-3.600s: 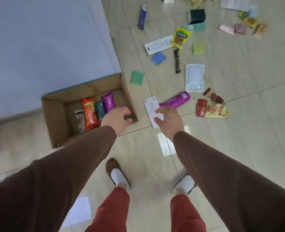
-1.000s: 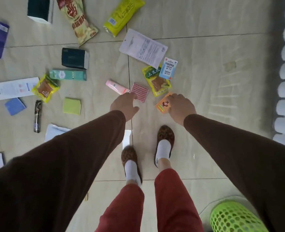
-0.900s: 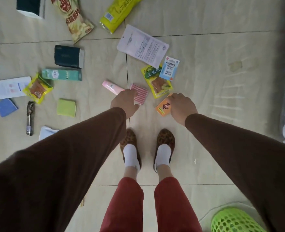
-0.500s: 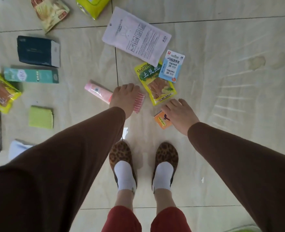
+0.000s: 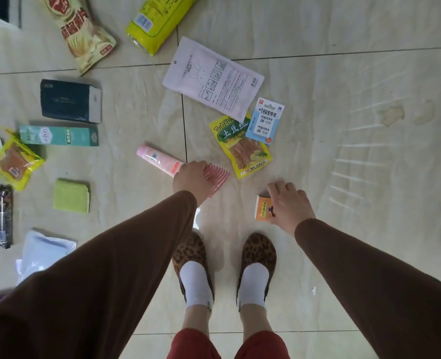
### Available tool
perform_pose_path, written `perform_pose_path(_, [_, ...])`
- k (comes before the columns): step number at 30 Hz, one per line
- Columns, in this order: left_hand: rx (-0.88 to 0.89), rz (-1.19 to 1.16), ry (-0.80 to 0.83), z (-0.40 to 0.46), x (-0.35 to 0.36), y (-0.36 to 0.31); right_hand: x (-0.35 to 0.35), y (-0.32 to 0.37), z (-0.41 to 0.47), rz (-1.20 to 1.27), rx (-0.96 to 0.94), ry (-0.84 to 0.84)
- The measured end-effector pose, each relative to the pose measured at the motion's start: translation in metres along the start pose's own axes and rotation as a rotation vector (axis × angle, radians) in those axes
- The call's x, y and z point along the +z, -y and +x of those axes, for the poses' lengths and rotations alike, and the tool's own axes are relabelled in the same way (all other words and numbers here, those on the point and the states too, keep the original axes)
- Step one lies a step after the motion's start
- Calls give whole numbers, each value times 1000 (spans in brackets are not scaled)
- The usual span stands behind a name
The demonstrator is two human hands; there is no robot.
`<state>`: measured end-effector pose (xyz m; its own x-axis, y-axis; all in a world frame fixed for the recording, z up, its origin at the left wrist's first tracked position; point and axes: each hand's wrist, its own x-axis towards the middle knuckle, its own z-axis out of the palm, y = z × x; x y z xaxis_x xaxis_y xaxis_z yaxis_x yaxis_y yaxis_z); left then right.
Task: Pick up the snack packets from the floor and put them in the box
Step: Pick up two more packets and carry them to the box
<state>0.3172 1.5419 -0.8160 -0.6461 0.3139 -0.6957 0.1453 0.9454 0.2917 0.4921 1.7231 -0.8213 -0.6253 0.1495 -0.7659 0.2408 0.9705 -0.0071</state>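
From the head camera, I bend over a tiled floor (image 5: 318,73) strewn with packets, both arms in brown sleeves reaching down past my leopard-print slippers (image 5: 258,251).

My left hand (image 5: 192,178) is curled over a pink ribbed packet (image 5: 218,177), fingers wrapped on its near edge; the packet lies flat on the tile, its far half showing beyond my knuckles. Just beside that hand, touching or nearly so, lies a pink tube (image 5: 158,160), angled up to the left.

My right hand (image 5: 288,203) pinches a small orange packet (image 5: 263,208), fingers bent over its top and right side; whether it has left the floor I cannot tell.

Between and beyond my hands lies a yellow snack packet (image 5: 242,151), with a pale blue eraser card (image 5: 266,120) overlapping its upper right corner and a white pouch (image 5: 211,79) overlapping its top.

Farther off, at the top of the view, are a chips bag (image 5: 82,35) and a yellow-green bag (image 5: 157,19). To my left lie a dark box (image 5: 69,101), a teal carton (image 5: 58,136), another yellow packet (image 5: 14,159), a green pad (image 5: 71,195), a dark wrapped stick (image 5: 4,216) and a clear-white pouch (image 5: 45,250).
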Motion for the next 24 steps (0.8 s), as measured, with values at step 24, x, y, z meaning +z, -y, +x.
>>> perform_pose_path(24, [-490, -785, -63, 57, 18, -93, -125, 8, 129, 1501, 787, -219])
